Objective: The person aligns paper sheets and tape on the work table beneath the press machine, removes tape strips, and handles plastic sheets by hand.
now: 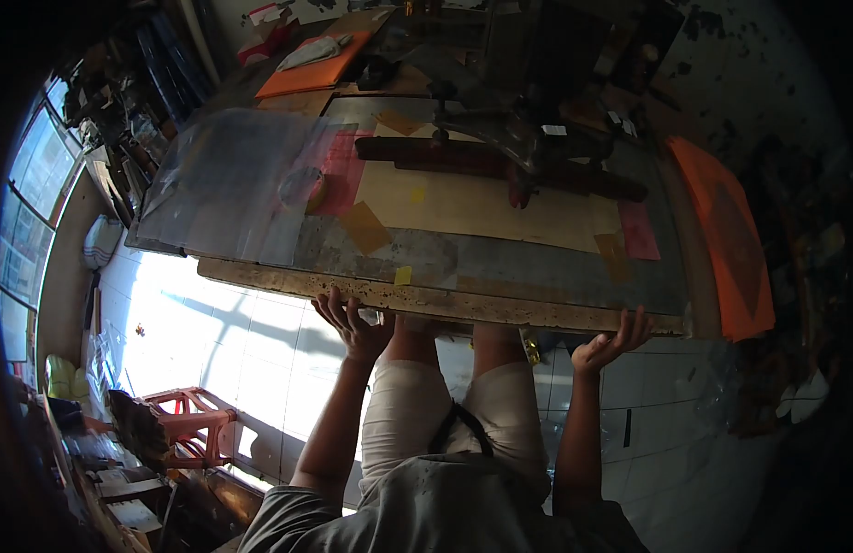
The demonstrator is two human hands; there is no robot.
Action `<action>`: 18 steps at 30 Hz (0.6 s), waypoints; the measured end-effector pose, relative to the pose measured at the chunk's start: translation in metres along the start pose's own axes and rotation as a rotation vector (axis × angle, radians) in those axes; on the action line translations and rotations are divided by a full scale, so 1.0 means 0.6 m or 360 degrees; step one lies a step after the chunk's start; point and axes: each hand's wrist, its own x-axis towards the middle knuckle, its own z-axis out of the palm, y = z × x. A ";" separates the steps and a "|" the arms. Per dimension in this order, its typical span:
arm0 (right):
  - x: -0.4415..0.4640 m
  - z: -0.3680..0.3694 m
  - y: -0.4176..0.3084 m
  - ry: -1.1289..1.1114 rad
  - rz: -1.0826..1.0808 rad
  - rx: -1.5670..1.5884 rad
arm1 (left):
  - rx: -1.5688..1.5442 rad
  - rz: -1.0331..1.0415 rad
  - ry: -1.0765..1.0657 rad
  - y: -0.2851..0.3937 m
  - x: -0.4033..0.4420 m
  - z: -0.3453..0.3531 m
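Worktable edge point(482, 305), left hand point(354, 327) and right hand point(611, 346) at it, forearms extended, fingers spread, unclenched

Pinkish-red plastic stool point(201, 423) on white square-tiled floor point(265, 355)

Floor sunlit at left, shadowed at right. Multi-pane framed window point(32, 166), far left. Pale yellow-green bundle point(67, 379) between window and stool. Crumpled pale grey cloth point(313, 52) atop flat bright-orange sheet point(293, 84), back left.
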 end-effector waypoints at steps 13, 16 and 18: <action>-0.001 -0.001 -0.008 0.0000 0.0058 -0.0009 | -0.0002 -0.0006 0.0013 0.000 0.001 0.000; -0.001 -0.001 -0.009 0.0001 0.0062 -0.0010 | 0.0006 -0.0010 0.0015 -0.001 0.000 0.002; 0.000 0.000 -0.010 0.0008 0.0058 -0.0004 | 0.0004 -0.0014 0.0013 -0.001 -0.001 0.002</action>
